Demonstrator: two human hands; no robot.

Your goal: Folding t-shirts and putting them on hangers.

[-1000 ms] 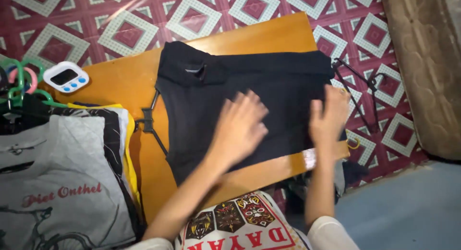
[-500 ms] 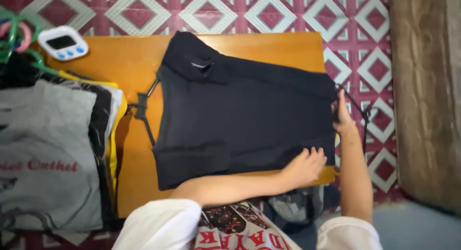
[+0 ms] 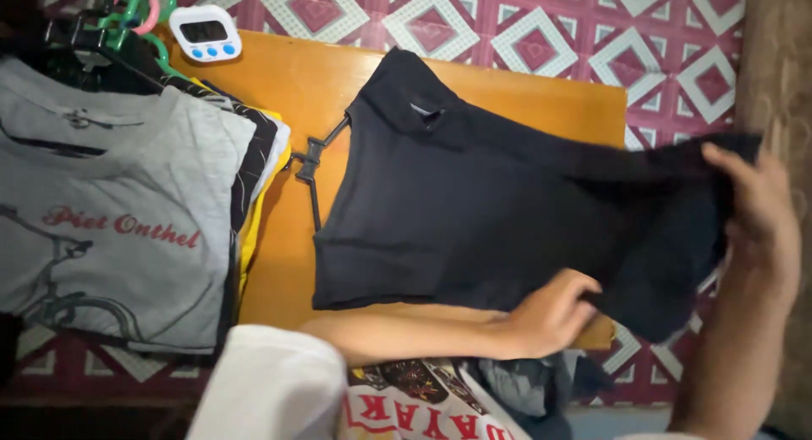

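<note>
Both hands pinch black shirt (image 3: 474, 212) hem: left hand (image 3: 554, 313) near edge, right hand (image 3: 757, 207) lifted off table (image 3: 296, 85).

Both hands, left hand (image 3: 554, 311) and right hand (image 3: 757, 212), have lifted the black shirt's (image 3: 474, 212) hem off the table.

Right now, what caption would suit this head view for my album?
Left hand and right hand lift the black shirt's end off an orange table.

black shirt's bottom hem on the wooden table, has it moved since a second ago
Yes. The black cotton shirt had its hem flat at the orange wooden table's right end; now both hands, left hand and right hand, lift it off, past that edge.
</note>
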